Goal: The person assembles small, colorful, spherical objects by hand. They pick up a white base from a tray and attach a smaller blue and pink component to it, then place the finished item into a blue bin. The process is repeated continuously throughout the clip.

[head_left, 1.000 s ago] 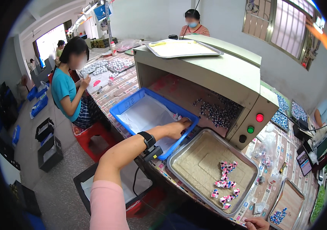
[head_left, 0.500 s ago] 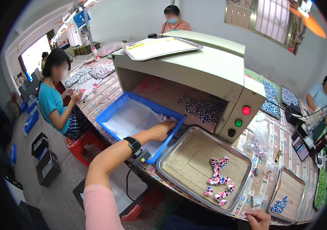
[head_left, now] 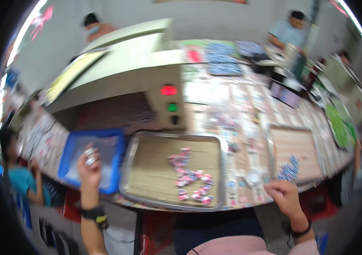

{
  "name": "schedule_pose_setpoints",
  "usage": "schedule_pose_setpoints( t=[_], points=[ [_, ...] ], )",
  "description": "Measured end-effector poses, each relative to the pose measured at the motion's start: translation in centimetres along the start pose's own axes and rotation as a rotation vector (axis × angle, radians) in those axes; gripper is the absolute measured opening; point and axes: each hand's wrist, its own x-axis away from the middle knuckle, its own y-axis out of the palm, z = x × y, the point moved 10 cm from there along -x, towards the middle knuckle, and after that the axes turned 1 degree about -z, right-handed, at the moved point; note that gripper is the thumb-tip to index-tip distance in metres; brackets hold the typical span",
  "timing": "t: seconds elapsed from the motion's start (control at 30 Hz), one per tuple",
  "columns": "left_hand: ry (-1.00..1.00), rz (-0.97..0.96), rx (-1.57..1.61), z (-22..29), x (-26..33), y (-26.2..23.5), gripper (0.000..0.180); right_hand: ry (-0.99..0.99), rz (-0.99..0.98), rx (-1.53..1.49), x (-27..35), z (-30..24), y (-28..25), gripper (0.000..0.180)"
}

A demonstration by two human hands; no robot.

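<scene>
My left hand (head_left: 89, 173) is raised over the near side of a blue plastic tray (head_left: 121, 163), with its fingers closed round a small white painted piece (head_left: 91, 157). Motion blurs the piece, so its shape is unclear. Beside the blue tray is a metal tray (head_left: 147, 187) with a brownish lining, and several small pink, white and dark painted pieces (head_left: 183, 175) lie in a winding cluster on it. To the right, my right hand (head_left: 285, 197) hovers at the table's front edge, fingers curled together. What they hold, if anything, cannot be made out.
A cream metal oven-like box (head_left: 164, 72) with red and green lights stands behind the trays. A smaller tray (head_left: 293, 144) at the right holds blue-and-white pieces (head_left: 289, 169). A phone-like screen (head_left: 285, 94) stands farther back. Co-workers sit at the left, far side and right.
My left hand has come up out of the blue tray with a white piece in it. The view has swung to the right. My right hand has come further into view.
</scene>
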Motion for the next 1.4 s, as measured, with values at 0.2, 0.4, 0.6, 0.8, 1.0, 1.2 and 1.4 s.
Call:
schedule_pose_setpoints(
  t=[0.2,0.4,0.6,0.8,1.0,1.2,1.4],
  points=[
    [-0.143,-0.157,0.442,-5.7,6.7,5.2,0.045,0.072,0.424,0.081,-0.9,7.3,-11.3,0.014],
    [-0.44,-0.025,0.603,-19.4,11.9,13.8,0.04,-0.008,0.369,0.257,-2.4,10.7,-13.4,0.017],
    [-0.645,0.214,0.424,-31.2,16.2,17.8,0.044,-0.049,0.211,0.494,-6.2,11.7,-11.3,0.011],
    [-0.938,0.184,0.386,-37.5,19.2,19.8,0.032,-0.048,0.123,0.551,-7.8,12.2,-9.9,0.009],
    [-0.862,0.125,0.118,-38.3,19.2,20.9,0.038,-0.152,0.093,0.697,-7.8,11.8,-8.5,0.016],
    [-0.884,0.05,-0.01,-38.1,18.9,20.4,0.032,-0.157,0.229,0.388,-6.8,11.1,-10.5,0.015],
    [-0.888,0.062,-0.099,-38.4,19.3,19.4,0.027,0.32,-0.061,-0.561,-3.2,10.6,-4.3,0.014]
  ],
)
